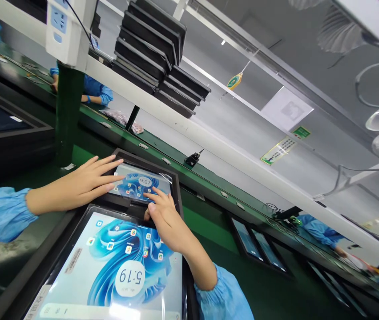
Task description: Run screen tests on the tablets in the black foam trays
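Two lit tablets lie in a black tray. The near tablet fills the lower part of the view, its clock upside down to me and reading 5:19. Beyond it lies the far tablet, whose clock reads 9:07. My left hand is stretched out flat, its fingertips over the far tablet's left side. My right hand reaches across the near tablet's upper right corner. Its fingers are apart, with the tips at the far tablet's near right edge and the thumb by the divider. Neither hand grasps anything.
Stacked black trays rest on the white shelf beam above. A green post with a white socket box stands left. More tablets lie in trays on the right. Blue-sleeved people work across the bench. A black adapter sits beyond.
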Action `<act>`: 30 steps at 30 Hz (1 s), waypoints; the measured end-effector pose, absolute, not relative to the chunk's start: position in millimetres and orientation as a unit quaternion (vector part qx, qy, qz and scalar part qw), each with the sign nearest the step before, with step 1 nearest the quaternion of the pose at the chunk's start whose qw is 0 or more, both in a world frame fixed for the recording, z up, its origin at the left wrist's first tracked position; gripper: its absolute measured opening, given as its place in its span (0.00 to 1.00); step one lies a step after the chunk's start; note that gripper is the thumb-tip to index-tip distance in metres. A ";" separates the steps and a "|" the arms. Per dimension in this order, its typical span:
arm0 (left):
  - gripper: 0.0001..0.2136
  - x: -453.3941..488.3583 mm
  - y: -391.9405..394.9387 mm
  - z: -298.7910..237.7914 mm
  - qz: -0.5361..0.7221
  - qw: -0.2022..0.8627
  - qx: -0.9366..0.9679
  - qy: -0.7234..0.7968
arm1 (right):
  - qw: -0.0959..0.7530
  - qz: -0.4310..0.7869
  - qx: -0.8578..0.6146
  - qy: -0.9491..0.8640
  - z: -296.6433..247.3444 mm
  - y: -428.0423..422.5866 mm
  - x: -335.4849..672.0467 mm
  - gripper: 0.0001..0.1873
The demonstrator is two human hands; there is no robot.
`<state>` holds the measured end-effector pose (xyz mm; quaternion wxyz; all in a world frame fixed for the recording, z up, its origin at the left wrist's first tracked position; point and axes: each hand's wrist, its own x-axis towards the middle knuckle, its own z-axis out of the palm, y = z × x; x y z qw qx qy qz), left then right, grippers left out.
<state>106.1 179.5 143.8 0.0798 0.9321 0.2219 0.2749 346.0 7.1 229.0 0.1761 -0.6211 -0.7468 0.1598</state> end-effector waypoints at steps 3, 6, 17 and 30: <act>0.21 100.5 176.5 142.7 0.342 0.063 0.910 0.223 | 0.197 0.155 -0.614 -0.749 249.0 -2.3 341.7 0.32; 0.20 97.2 174.8 139.7 0.354 0.069 0.907 0.217 | 0.208 0.148 -0.606 -0.753 274.9 -19.2 335.5 0.29; 0.19 99.3 175.7 140.0 0.334 0.109 0.911 0.215 | 0.158 0.103 -0.620 -0.761 317.2 -52.6 319.8 0.19; 0.19 96.8 173.4 136.9 0.351 0.103 0.908 0.205 | 0.131 0.193 -0.632 -0.739 333.4 -49.7 312.9 0.23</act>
